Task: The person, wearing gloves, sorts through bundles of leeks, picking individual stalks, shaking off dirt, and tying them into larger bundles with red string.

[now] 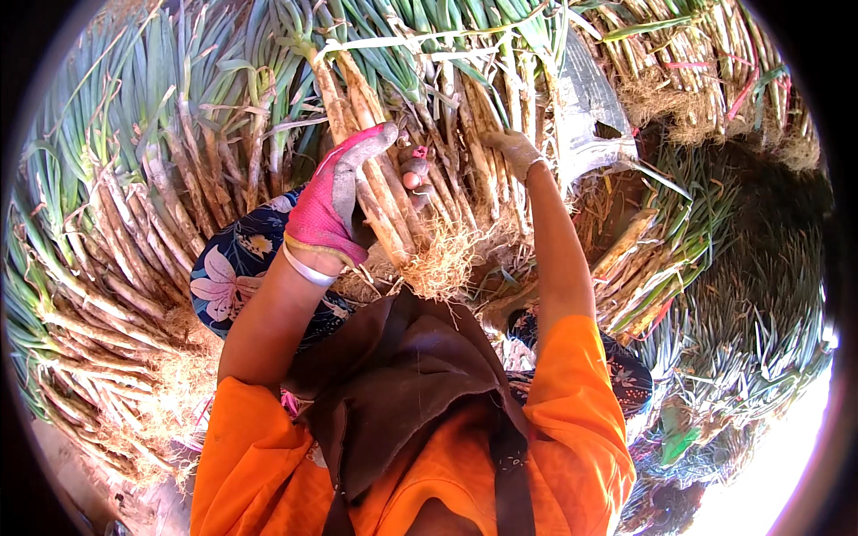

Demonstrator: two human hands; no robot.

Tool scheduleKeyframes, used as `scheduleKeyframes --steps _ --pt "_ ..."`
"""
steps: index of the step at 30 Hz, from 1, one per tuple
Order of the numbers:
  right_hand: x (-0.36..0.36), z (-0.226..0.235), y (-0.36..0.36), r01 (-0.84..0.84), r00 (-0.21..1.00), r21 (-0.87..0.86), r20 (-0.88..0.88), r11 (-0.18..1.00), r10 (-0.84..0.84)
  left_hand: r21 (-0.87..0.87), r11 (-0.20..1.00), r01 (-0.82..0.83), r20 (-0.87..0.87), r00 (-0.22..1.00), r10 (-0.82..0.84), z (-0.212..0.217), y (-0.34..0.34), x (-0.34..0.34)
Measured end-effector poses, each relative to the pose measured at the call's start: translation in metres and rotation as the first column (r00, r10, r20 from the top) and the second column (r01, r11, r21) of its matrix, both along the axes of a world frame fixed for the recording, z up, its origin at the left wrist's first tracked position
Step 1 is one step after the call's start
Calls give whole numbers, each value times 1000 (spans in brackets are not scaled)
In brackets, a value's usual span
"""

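My left hand (335, 196), in a pink glove with a grey palm, is wrapped round a few thick green onions (384, 210). Their pale stalks slant down toward me and end in a tangle of dry roots (444, 261). Bare fingertips poke out of the glove on the far side of the stalks. To the right, my right hand (514, 154), in a dirty pale glove, is closed at the stalks of other green onions (478, 147) in the row ahead; its fingertips are partly hidden. A pale flat leaf strip (429, 40) lies across the green tops.
Many green onions (134, 241) stand and lean in a wide curve at the left. Bundles with pink ties (715, 67) lie at the far right, more (635, 268) beside my right arm. A torn silvery sheet (585, 112) stands right of my right hand. A brown apron (402, 384) covers my lap.
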State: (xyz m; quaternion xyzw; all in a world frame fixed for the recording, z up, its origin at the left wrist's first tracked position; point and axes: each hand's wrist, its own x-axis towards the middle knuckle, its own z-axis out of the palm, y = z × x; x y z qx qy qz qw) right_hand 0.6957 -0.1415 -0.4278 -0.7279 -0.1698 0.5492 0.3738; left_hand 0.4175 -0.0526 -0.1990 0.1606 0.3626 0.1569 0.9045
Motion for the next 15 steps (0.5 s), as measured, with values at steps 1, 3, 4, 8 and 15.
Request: scheduleKeyframes --steps 1,3,4,8,15 --pt "2 3 -2 32 999 66 -41 997 -29 -8 1000 -10 -14 1000 9 -1 0 -1" --pt "5 12 -7 44 999 110 -21 993 -42 7 1000 -16 -17 1000 16 -3 0 -1" --pt "6 18 -8 -2 998 81 65 997 -4 -2 1000 -13 -6 1000 13 -2 0 -1" --pt "10 25 -10 -130 833 -111 527 985 169 7 1000 -8 10 1000 8 3 -2 2" --pt "-27 93 -4 165 959 52 224 985 -173 -4 1000 -9 36 999 9 -2 0 -6"
